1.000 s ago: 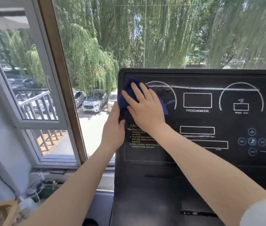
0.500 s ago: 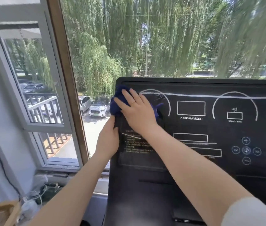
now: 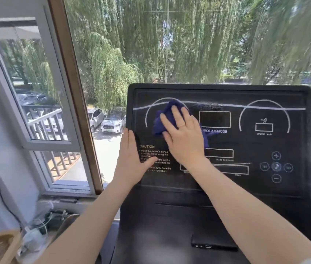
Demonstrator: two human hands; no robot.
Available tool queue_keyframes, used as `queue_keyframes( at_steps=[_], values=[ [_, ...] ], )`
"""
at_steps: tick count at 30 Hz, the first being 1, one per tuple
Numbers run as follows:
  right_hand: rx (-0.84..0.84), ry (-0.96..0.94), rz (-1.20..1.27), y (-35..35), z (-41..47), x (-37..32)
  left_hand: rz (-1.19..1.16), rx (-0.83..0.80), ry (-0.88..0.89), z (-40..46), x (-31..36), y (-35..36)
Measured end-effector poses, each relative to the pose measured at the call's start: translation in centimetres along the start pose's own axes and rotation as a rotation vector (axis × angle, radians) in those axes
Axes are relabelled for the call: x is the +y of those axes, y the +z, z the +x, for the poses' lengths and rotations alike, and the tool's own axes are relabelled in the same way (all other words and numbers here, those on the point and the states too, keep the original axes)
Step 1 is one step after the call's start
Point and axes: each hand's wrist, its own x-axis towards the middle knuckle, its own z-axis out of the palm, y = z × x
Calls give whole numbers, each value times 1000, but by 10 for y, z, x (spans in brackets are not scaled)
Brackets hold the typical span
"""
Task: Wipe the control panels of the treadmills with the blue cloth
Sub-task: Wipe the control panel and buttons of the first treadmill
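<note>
Panel [image 3: 265, 187] wipe, left part underway.
Right hand [image 3: 184, 138] flat on cloth [image 3: 162, 121]; left hand [image 3: 131, 159] open, bracing; right side unwiped.

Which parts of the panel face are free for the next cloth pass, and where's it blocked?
Free: the right half of the control panel, from the PROGRAM/MODE window to the speed arc and button cluster. Crowded: the left side, where the right hand presses the blue cloth and the left hand covers the caution text.
</note>
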Motion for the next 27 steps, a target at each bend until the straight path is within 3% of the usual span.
queue_keyframes(
  at_steps=[4,6,10,13,16,18,22,27],
  values=[
    [-130,-270,-4,-3,-10,12,11,-21,-29,0,6,4],
    [-85,-188,-22,-9,2,42,39,-17,-36,0,7,5],
    [-10,149,-63,-29,22,112,53,-22,-24,-2,5,7],
    [49,300,-53,-28,21,104,57,-20,-27,-3,4,9],
    [56,152,-39,-15,-4,50,77,-4,-39,-3,8,13],
    [-36,-14,-1,-9,-29,18,79,2,-58,-2,10,15],
    [-134,-214,27,-12,-42,25,77,4,-65,-4,11,18],
    [-5,82,-22,-26,-7,92,98,-15,-48,-14,11,20]
  ],
)
